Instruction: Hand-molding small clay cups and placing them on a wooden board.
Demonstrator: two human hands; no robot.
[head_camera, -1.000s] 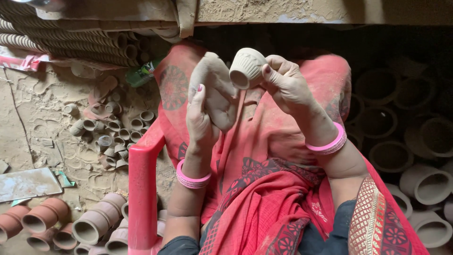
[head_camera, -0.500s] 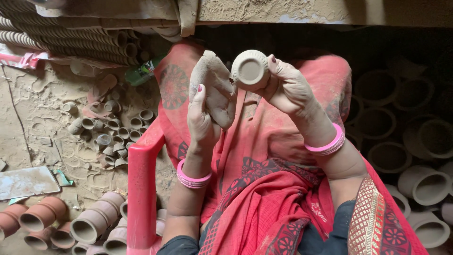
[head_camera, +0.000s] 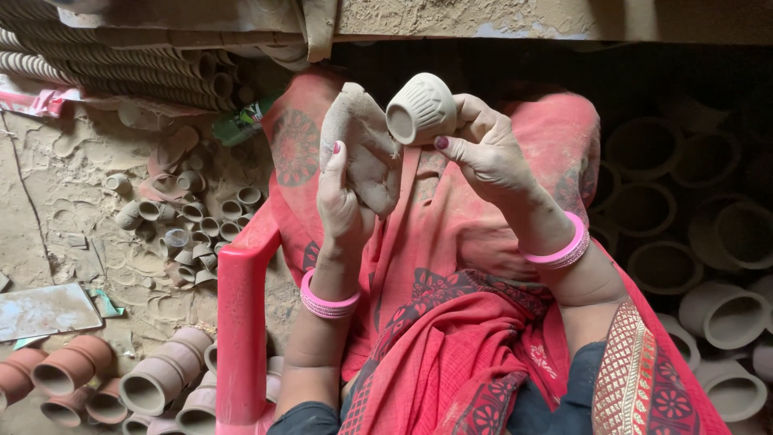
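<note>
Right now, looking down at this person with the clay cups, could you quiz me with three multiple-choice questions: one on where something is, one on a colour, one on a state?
1. Where is the small ribbed cup?
A. In the right hand
B. On the sandy floor
C. On the chair

2. What colour is the chair?
A. Blue
B. Red
C. White

3. How is the left hand?
A. Open and empty
B. Resting flat on the lap
C. Closed on a grey cloth

Answers:
1. A: the right hand's fingers grip the cup, raised above the lap.
2. B: the plastic arm by the left forearm is red.
3. C: its fingers wrap the dusty cloth, which is held next to the cup.
</note>
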